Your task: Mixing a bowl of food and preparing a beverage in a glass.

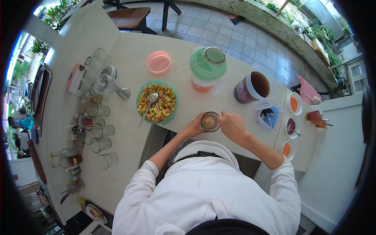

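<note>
My left hand point(194, 126) is closed around the side of a drinking glass point(210, 121) near the table's front edge, with pale brownish contents inside. At the glass's right rim is my right hand point(232, 124), its fingers pinched; whatever they hold is hidden. To the left stands a turquoise bowl point(173, 116) of diced fruit point(161, 108), a metal spoon point(150, 104) resting on top. Beyond the glass, a wire strainer point(215, 55) lies on the green lid point(202, 70) of a container. A pitcher of dark brown liquid point(260, 84) stands to the right.
Several empty glasses point(102, 131) line the left counter beside bottles point(67, 152). A pink container point(159, 63) sits beyond the fruit bowl. At right are a clear plastic box point(268, 117), white bowls point(295, 104) with orange or dark red contents, and filled drinking glasses point(313, 116).
</note>
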Tool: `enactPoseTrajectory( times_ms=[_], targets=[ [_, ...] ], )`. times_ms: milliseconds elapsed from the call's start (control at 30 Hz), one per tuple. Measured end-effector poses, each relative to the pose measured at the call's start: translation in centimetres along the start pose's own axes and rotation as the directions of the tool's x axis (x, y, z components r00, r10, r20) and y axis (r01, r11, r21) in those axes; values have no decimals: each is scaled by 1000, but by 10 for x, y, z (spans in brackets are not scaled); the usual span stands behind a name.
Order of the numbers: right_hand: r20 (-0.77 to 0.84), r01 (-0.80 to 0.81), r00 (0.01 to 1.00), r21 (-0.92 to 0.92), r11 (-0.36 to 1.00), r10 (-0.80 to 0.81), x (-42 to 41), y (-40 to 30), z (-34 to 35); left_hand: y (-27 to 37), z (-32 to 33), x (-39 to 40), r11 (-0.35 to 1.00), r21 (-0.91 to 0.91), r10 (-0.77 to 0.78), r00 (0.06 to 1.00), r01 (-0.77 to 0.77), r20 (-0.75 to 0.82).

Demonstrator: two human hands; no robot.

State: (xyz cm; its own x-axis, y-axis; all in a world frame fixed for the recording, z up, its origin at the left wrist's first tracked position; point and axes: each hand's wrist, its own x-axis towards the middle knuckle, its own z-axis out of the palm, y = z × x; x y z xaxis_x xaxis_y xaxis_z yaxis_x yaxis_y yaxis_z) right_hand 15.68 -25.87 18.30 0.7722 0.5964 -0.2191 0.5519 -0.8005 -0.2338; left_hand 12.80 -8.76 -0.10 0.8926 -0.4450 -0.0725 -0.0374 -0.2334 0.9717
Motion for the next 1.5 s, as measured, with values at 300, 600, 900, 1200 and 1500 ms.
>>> enactPoseTrajectory(
  times_ms=[300,600,900,1200,1500],
  targets=[
    [46,13,999,-6,1000,-13,-10,10,24,-5,2,-1,1000,-13,-28,1000,28,-4],
    [73,57,996,-64,996,-52,-11,7,37,-9,4,1,999,30,29,1000,-29,1],
    [108,157,984,-122,980,-144,-8,4,45,-5,5,-2,999,13,35,998,-34,-59],
    [85,195,979,-97,976,-187,2,1,50,-1,1,0,1000,-18,8,1000,-9,-5],
    [88,90,992,-5,996,-89,16,1,44,-4,2,0,999,25,29,1000,-29,3]
  ],
)
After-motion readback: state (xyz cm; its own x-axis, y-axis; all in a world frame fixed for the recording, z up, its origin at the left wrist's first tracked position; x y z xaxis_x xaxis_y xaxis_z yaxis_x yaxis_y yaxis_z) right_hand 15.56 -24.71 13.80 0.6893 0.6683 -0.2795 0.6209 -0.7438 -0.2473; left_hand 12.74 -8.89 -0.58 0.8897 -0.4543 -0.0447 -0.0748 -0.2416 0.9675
